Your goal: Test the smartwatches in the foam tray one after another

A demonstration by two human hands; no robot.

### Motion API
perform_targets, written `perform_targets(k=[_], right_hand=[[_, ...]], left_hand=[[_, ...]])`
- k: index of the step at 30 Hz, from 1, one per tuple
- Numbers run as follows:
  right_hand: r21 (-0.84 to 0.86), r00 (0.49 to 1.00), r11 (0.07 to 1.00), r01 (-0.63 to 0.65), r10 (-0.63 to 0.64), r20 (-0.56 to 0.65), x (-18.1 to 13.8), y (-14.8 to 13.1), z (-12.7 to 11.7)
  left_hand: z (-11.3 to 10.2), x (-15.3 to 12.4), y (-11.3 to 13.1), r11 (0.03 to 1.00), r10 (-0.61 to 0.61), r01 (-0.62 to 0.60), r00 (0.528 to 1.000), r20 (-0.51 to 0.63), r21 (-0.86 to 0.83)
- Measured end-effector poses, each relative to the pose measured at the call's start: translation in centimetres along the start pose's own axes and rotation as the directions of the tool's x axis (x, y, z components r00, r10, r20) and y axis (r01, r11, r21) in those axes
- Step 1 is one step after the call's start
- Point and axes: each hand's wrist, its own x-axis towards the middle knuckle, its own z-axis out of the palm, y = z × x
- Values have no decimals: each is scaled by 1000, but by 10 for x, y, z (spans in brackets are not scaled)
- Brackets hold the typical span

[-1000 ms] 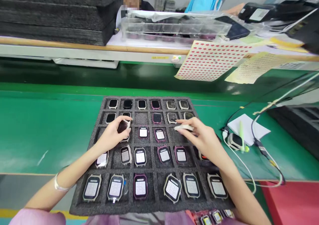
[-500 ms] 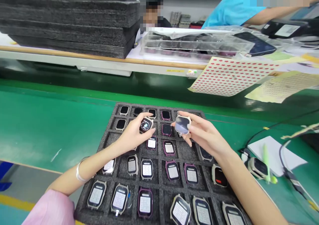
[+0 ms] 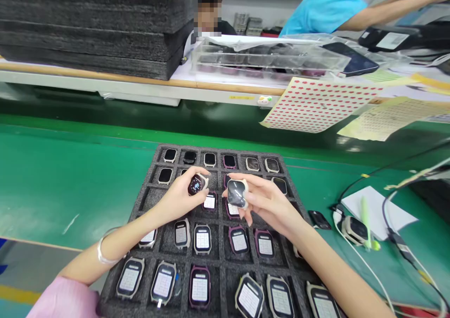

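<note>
My left hand [image 3: 183, 191] grips a smartwatch [image 3: 198, 184] whose dark screen shows a lit dial face. Fingers and thumb of my right hand [image 3: 265, 198] close round a second smartwatch [image 3: 236, 193], pale-framed, its dark screen catching a reflection. Both are held above a grey foam tray [image 3: 220, 243] divided into square pockets. Watches without straps lie in many pockets, among them a purple-framed watch [image 3: 200, 286] and a beige-framed watch [image 3: 202, 239] with white lists on their screens. Along the far row the screens are dark, as on the watch [image 3: 210, 159]. My hands and forearms hide some pockets.
Stacked black foam sheets [image 3: 98, 32] stand on the shelf ahead, beside clear plastic trays [image 3: 267, 60] and a phone [image 3: 351, 59]. A sticker sheet [image 3: 319, 104] hangs over its edge. Right of the foam tray lie cables [image 3: 397, 236], white paper [image 3: 379, 212] and a green pen [image 3: 365, 219]. Two people are beyond.
My right hand has moved left and down with its watch, uncovering watches in the far right pockets. My left hand still holds its watch, now tilted more. The view has shifted slightly.
</note>
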Motion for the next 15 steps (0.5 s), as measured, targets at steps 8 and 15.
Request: perform_targets(k=[8, 15], right_hand=[[-30, 999, 999, -40, 40, -3, 12, 8, -15], [-92, 998, 996, 10, -16, -55, 10, 7, -12]], left_hand=[[5, -3, -2, 999, -21, 22, 999, 44, -36], [5, -4, -3, 996, -32, 39, 996, 82, -79]])
